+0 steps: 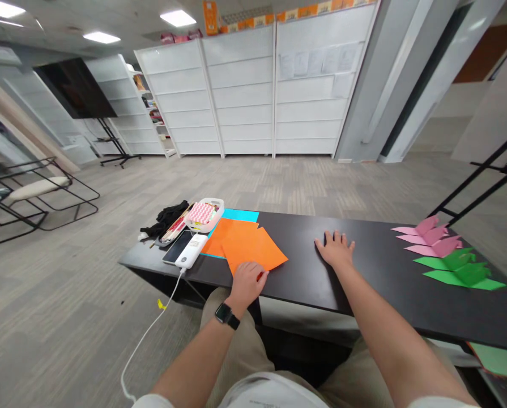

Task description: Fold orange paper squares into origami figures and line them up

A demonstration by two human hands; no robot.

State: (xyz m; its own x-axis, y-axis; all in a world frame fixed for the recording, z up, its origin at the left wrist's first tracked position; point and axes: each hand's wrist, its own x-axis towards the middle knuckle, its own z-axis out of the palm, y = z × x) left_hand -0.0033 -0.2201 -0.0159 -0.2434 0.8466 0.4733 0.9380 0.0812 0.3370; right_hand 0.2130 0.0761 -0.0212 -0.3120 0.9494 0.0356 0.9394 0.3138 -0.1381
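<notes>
My left hand [248, 279], with a dark watch on its wrist, is at the near edge of a square orange sheet of paper [257, 246]. Its fingers are closed on that edge, the thumb partly tucked in. This sheet lies turned at an angle over another orange sheet [236, 228], with blue paper [241, 215] showing beneath. Flat on the black table [298, 238], to the right of the paper, rests my right hand [336, 249], fingers spread and holding nothing.
Folded pink paper birds [435, 237] and green ones [461, 269] stand in a row at the right. On the left are a white basket [211, 215], a phone [177, 247], a white power bank [192, 251] with a hanging cable, and black cloth [166, 218].
</notes>
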